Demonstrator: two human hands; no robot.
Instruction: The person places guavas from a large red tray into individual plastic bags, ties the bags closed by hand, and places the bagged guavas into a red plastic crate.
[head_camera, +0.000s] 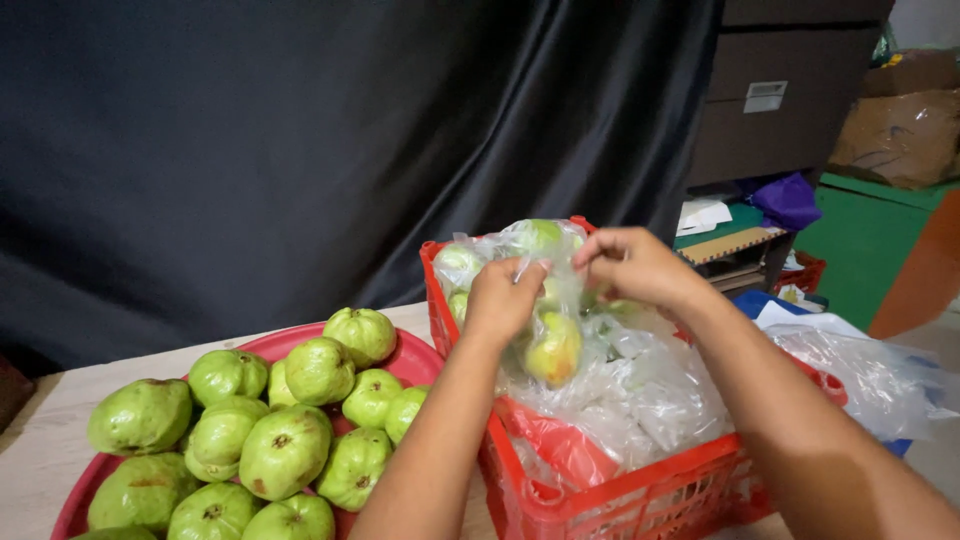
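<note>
We note both hands over red crate (640, 490). Left hand (503, 298) and right hand (632, 264) pinch neck of clear bag (560, 300); guava (555, 350) hangs below, nearer left. Tray of guavas (415, 355) left.

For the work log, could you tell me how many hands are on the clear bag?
2: the left hand pinches the clear bag of guavas at its top, the right hand beside it, both over the red crate. No others visible.

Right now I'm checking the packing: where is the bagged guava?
In the head view, right of centre, the bagged guava hangs over the red crate, below the left hand and right hand.
</note>
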